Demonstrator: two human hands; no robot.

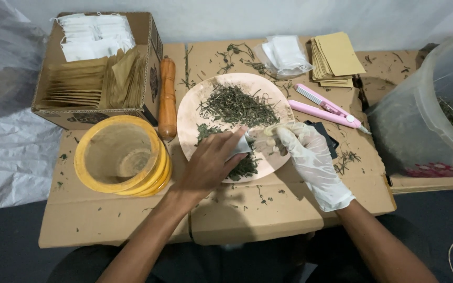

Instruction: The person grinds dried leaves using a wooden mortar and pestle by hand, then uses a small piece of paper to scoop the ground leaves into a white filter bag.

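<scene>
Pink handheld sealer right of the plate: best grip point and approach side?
Grip the pink sealer around its far, upper-left half, coming from above. It lies flat on the cardboard, its two arms spread apart there; the near end sits beside the gloved right hand and a dark object.

Yellow tub (121, 157), wooden handle (167, 97), pink sealer (327, 106), carton of envelopes (98, 68), clear bucket (431, 115)
</scene>
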